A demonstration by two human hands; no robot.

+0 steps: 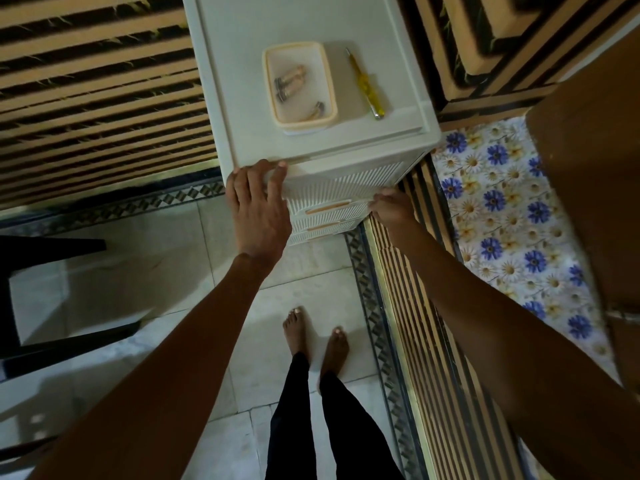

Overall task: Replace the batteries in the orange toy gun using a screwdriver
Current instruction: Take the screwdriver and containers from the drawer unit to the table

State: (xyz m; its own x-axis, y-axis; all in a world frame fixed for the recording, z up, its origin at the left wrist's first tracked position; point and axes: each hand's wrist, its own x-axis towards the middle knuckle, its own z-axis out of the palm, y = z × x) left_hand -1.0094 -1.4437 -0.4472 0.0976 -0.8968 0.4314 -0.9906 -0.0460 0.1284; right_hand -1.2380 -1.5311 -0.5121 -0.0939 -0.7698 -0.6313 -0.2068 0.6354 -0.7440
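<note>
Grip-wise, neither hand is holding a tool or a battery yet. Left hand (258,209) is lying flat with fingers spread over the front top corner of the white plastic drawer unit (346,178), fingertips curling onto the lip of its top. Right hand (393,207) is pressing against the lower right edge of the drawer fronts, fingers tucked in, so I can't tell if it's pinching anything; looks to me like it's just bracing or shifting the unit.

Moving outward, the top of the unit is working as the table here. A small cream-rimmed plastic tray (300,123) is sitting on it with what look like three batteries (290,84) lying loose inside, two near the middle and one toward the near corner. Just beside the tray on the right, apart from it, a yellow-handled screwdriver (367,86) is lying untouched.

As for the orange toy gun, it isn't showing up anywhere in view, so no idea where it is. Could be in one of the drawers, but that's a guess.

So my read: basically nothing is done. Supplies are laid out, but unscrewing the cover, swapping cells and closing up are all left.
</note>
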